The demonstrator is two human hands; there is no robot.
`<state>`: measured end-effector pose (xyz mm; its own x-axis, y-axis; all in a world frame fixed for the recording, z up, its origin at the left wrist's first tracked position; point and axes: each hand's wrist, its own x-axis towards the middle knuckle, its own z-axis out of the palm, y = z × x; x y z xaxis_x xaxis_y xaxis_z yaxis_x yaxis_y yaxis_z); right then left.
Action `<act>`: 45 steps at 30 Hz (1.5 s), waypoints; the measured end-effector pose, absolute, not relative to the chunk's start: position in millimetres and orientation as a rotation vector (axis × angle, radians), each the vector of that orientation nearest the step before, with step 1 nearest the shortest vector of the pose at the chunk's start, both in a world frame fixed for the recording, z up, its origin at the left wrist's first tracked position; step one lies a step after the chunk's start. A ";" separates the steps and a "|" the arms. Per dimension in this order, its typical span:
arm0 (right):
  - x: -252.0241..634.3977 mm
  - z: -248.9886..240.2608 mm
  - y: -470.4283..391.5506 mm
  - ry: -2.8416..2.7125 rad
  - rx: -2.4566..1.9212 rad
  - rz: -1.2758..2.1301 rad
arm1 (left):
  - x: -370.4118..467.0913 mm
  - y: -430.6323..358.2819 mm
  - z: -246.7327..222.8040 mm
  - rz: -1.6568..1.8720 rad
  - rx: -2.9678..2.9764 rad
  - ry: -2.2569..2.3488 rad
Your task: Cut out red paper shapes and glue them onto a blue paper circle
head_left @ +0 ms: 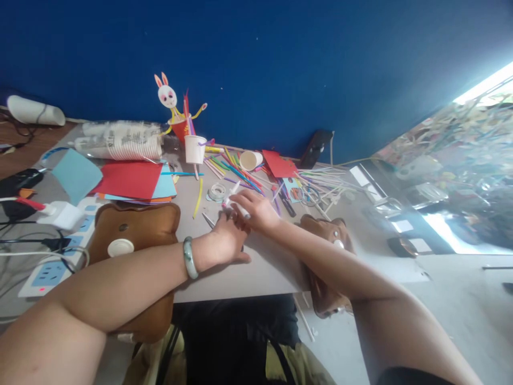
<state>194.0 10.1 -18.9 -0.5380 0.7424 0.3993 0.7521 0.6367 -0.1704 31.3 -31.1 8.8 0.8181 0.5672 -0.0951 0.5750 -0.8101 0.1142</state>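
Both hands meet over the middle of the table. My right hand has its fingers closed round a small white object with a pointed end, perhaps a glue bottle. Just left of it and lower, my left hand, below a jade-like bangle, touches the right fingers; its fingertips are partly hidden, so what they hold cannot be made out. Scissors or a similar pointed metal tool show beside the left hand. A roll of white tape lies just beyond the hands, near a yellow strip.
Behind stand a white paper cup and a rabbit figure. Coloured sticks and red paper lie around. Brown cushions flank the arms; a power strip with cables is at left.
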 end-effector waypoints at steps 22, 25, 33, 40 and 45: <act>163.3 -4.5 52.0 -2.981 -1.542 -0.558 | 39.3 -27.1 -1.0 -0.183 2.828 0.954; 181.0 -2.3 51.9 -2.818 -1.563 -0.606 | 39.5 -27.5 -2.9 -0.197 2.852 0.959; 236.9 -8.5 9.0 -1.977 -1.387 0.050 | 29.9 -29.3 -9.9 -0.002 2.947 0.885; 238.3 -33.4 -16.5 -1.409 -1.427 0.726 | 31.7 -28.8 -18.0 0.025 2.944 0.899; 235.7 -46.7 -17.8 -1.386 -1.423 0.768 | 34.9 -27.9 -18.5 -0.024 2.943 0.925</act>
